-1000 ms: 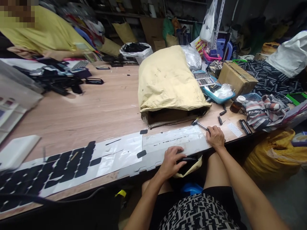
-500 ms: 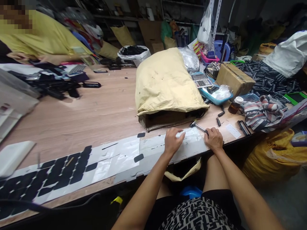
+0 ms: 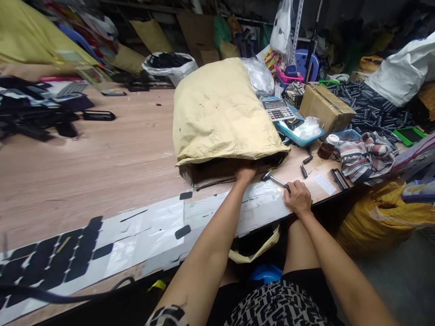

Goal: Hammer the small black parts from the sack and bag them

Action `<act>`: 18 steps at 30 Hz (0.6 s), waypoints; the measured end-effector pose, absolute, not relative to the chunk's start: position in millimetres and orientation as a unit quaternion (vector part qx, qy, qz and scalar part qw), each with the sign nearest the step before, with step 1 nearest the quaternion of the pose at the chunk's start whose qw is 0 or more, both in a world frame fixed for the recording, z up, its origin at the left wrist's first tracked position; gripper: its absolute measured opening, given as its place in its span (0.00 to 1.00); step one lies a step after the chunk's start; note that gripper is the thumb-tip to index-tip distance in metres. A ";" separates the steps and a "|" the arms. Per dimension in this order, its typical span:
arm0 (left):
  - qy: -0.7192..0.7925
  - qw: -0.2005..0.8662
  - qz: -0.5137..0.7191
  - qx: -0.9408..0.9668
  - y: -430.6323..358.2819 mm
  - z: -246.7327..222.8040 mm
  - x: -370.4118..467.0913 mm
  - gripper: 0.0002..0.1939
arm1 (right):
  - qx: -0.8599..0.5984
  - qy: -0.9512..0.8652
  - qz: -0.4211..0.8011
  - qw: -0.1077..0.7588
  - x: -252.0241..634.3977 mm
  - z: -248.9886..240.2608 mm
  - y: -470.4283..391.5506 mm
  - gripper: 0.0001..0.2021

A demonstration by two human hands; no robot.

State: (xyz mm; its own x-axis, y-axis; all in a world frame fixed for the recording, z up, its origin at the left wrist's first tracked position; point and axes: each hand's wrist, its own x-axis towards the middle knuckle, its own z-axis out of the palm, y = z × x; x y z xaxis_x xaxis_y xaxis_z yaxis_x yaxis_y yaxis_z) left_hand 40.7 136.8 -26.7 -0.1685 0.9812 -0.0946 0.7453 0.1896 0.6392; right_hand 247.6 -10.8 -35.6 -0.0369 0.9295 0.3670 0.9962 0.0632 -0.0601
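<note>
My left hand reaches into the mouth of a big pale-yellow sack lying on the table. Its fingers are hidden in the dark opening, so their grip cannot be seen. My right hand rests at the table's front edge, closed around the handle of a small hammer with a metal shaft. The hammer's head points left, just in front of the sack's opening. Beneath my left forearm lies a light-coloured sheet with clear plastic on it. A dark rounded pad lies on the sheet.
Black parts lie at the left. Several dark pads are on white sheeting. Right of the sack are a calculator, a blue tray, a cardboard box, a brown bottle and striped cloth. Another person's yellow sleeve shows.
My left hand has moved forward from above the sheet into the sack's opening. My right hand keeps hold of the hammer. The view has shifted, so things appear farther left.
</note>
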 end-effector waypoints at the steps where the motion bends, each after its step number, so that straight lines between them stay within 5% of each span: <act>1: 0.728 0.265 0.234 0.588 126.6 -24.5 32.6 0.20 | -0.676 -0.712 -0.107 0.158 247.5 -35.7 -10.6 0.09; 10: 0.595 0.265 0.329 0.683 -5.2 -39.0 -21.4 0.08 | -0.673 -0.712 -0.113 0.168 248.2 -36.7 -9.1 0.09; 18: 0.564 0.235 0.320 0.724 -13.9 -56.2 -20.1 0.08 | -0.671 -0.713 -0.120 0.164 247.7 -36.1 -9.6 0.09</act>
